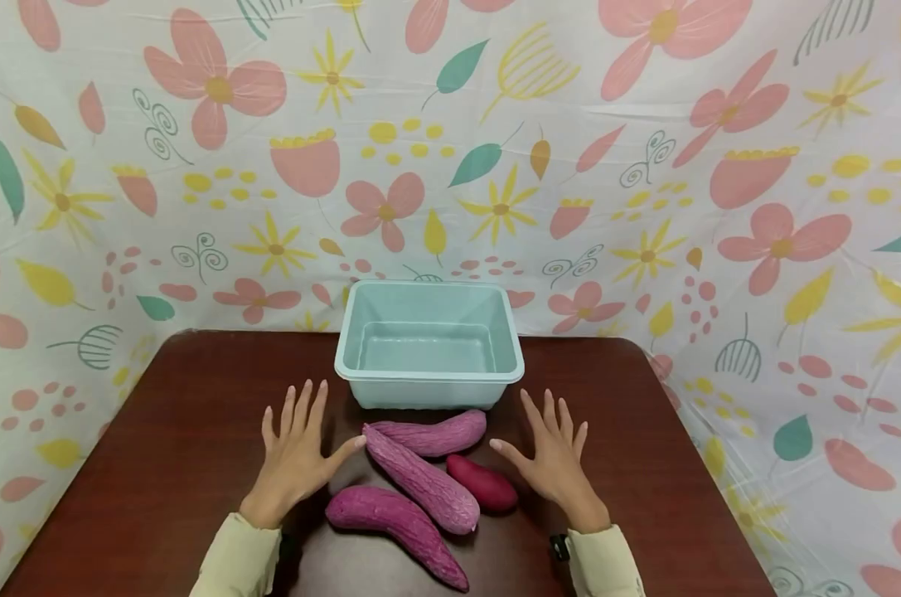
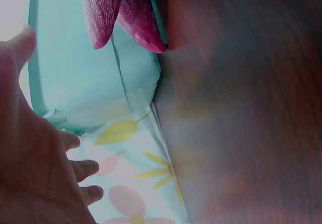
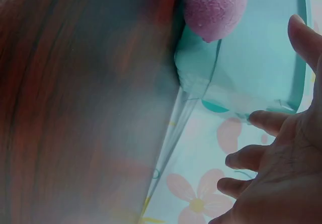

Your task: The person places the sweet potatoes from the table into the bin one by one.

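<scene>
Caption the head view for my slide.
Spread left fingers and right fingers flank four purple and red vegetables before a pale blue tub.

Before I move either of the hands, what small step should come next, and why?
I'd probably ease the right hand toward the short red vegetable: it lies just beside that hand, which is spread and holds nothing. The left hand is free too, and the pale blue bin stands open farther back.

On the table (image 1: 159, 464), taking the middle vegetable (image 1: 423, 482) as clock centre, I have the far vegetable (image 1: 443, 437) at 12 o'clock, the basin (image 1: 429, 391) beyond it, the right vegetable (image 1: 482, 483) at 3, my right hand (image 1: 557, 464) past that, the near vegetable (image 1: 401, 518) at 7, my left hand (image 1: 293, 463) at 9.
</scene>
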The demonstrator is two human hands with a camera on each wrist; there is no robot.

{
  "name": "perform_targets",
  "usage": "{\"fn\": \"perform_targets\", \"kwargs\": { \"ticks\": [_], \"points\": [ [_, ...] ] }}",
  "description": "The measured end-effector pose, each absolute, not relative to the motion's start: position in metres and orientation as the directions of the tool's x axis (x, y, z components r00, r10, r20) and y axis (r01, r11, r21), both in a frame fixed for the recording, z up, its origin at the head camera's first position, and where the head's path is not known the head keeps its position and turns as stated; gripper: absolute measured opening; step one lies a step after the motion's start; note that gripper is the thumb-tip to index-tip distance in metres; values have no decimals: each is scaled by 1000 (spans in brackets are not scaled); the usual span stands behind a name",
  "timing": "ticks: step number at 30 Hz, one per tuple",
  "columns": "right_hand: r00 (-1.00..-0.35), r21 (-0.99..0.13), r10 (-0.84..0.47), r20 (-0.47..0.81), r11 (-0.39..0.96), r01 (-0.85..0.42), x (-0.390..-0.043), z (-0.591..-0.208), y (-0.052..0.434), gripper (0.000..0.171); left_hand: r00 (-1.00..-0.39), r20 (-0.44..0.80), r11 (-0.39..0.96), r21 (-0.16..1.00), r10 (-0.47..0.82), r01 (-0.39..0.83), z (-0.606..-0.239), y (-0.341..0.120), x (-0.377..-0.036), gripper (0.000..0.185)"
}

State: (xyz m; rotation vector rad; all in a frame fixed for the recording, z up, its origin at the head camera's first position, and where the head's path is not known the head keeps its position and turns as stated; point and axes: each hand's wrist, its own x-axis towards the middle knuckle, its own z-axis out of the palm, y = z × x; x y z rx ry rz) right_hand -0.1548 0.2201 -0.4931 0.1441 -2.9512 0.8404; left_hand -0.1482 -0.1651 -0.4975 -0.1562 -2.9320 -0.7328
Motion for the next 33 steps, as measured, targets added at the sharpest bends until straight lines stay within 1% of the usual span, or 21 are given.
{"fn": "perform_targets", "kwargs": {
  "ticks": [6,13,19,27,33],
  "points": [
    [-988,-522,-94,123,841,-145,-157,-496,221,92,-981,174,860,486,82,158,-491,-164,-157,108],
    [-975,-562,-151,161,798,-216,-153,-498,219,88,-975,207,842,509,79,177,-482,-164,-167,108],
    [-974,-592,-176,143,774,-227,-147,-500,218,85,-966,249,834,514,77,199,-475,-162,-174,108],
    [-972,-602,-187,144,763,-236,-139,-505,214,75,-948,303,823,512,94,246,-475,-157,-181,104],
    [-964,-631,-234,127,731,-261,-136,-504,212,70,-931,342,803,516,125,298,-473,-154,-192,102]
  ]
}}
